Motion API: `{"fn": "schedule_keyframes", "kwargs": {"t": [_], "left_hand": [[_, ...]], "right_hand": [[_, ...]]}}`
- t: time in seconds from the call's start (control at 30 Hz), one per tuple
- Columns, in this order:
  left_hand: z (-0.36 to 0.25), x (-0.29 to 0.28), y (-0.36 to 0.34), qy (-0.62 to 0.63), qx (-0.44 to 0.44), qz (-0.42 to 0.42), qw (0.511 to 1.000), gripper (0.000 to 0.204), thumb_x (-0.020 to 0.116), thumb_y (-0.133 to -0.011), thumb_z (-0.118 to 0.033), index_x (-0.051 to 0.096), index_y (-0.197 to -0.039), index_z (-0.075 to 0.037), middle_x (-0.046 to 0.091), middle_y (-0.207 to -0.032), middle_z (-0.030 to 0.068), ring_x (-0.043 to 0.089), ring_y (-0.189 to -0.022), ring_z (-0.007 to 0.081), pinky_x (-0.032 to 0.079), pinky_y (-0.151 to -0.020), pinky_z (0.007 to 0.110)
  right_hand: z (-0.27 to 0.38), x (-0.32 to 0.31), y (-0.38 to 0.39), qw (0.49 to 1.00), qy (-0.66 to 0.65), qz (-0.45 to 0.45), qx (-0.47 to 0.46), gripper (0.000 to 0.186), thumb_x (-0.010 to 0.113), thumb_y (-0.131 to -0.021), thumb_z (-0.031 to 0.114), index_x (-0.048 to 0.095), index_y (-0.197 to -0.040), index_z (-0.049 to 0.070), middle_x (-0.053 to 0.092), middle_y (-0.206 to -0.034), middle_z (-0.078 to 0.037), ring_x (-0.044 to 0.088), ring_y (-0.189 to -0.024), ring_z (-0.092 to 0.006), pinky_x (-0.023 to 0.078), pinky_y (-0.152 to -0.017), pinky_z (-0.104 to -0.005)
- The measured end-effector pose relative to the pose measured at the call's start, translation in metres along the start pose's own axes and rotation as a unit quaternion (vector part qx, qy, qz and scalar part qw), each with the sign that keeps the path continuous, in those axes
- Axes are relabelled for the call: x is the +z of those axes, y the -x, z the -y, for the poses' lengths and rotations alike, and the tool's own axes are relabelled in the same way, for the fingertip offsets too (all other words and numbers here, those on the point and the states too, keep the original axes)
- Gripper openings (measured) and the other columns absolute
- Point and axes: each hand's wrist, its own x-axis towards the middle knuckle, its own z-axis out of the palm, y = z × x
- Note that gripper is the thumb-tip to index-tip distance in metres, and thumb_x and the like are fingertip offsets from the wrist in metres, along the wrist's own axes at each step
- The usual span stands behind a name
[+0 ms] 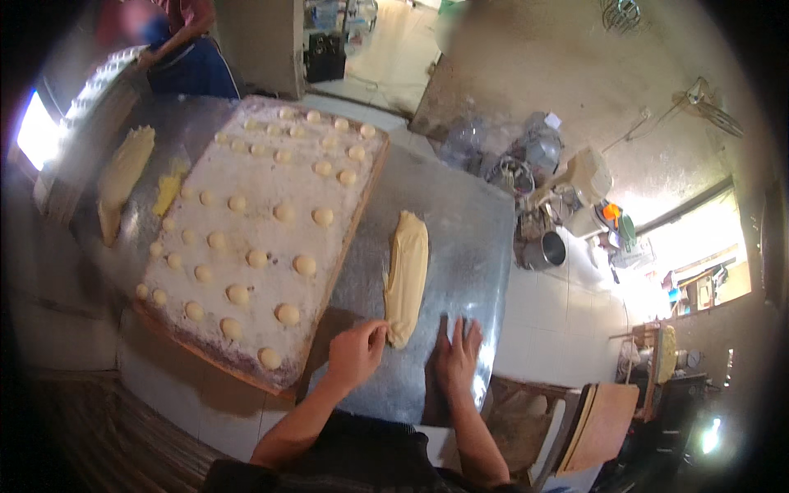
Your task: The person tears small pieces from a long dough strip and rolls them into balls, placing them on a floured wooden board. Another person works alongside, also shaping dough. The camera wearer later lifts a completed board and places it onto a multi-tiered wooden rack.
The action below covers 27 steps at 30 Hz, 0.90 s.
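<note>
A long pale-yellow dough log (407,271) lies lengthwise on a steel table surface (460,238). My left hand (357,352) is at the log's near left end, thumb and forefinger pinched on the dough. Right of the log, my right hand (459,353) is open on or just over the steel, fingers apart and holding nothing, casting a dark shadow. Left of both hands, a floured board (246,181) bears several small round dough balls (285,212) in loose rows.
Another dough piece (127,172) and yellow scraps (168,187) lie left of the board. A co-worker (193,62) grips stacked metal trays (103,82) at top left. Pots (542,251) and containers stand along the right wall; wooden boards (604,423) are at lower right.
</note>
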Motion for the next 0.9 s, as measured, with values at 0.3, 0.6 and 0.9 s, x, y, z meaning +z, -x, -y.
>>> {"fn": "schedule_keyframes", "kwargs": {"t": [0.3,0.6,0.9], "left_hand": [[-0.004,0.048,0.001,-0.211,0.007,0.070,0.975,0.054,0.065,-0.098,-0.046,0.053,-0.144,-0.019,0.068,-0.099,0.0199,0.071,-0.072,0.0337,0.058,-0.061,0.047],[0.038,0.121,-0.006,0.026,0.025,-0.022,0.999,0.037,0.054,-0.103,-0.023,0.058,-0.138,-0.011,0.067,-0.090,0.0178,0.068,-0.064,0.0334,0.056,-0.051,0.047],[0.050,0.094,-0.004,-0.066,0.093,-0.022,0.993,0.038,0.052,-0.103,-0.025,0.060,-0.135,-0.006,0.069,-0.092,0.0202,0.069,-0.069,0.0356,0.057,-0.057,0.049]], "right_hand": [[0.026,-0.036,0.030,0.970,0.014,0.100,0.222,0.048,0.061,-0.100,0.046,0.063,-0.119,0.002,0.075,-0.090,-0.024,0.073,-0.091,-0.0452,0.055,-0.085,-0.0547],[0.283,-0.085,-0.281,0.872,-0.342,-0.177,-0.303,0.018,0.073,-0.093,0.013,0.071,-0.108,0.002,0.064,-0.078,-0.005,0.053,-0.063,-0.0110,0.044,-0.057,-0.0279],[0.405,0.108,-0.361,0.912,-0.252,-0.041,-0.321,0.080,0.056,-0.102,0.056,0.031,-0.162,0.010,0.065,-0.131,-0.030,0.068,-0.108,-0.0486,0.055,-0.088,-0.0544]]}}
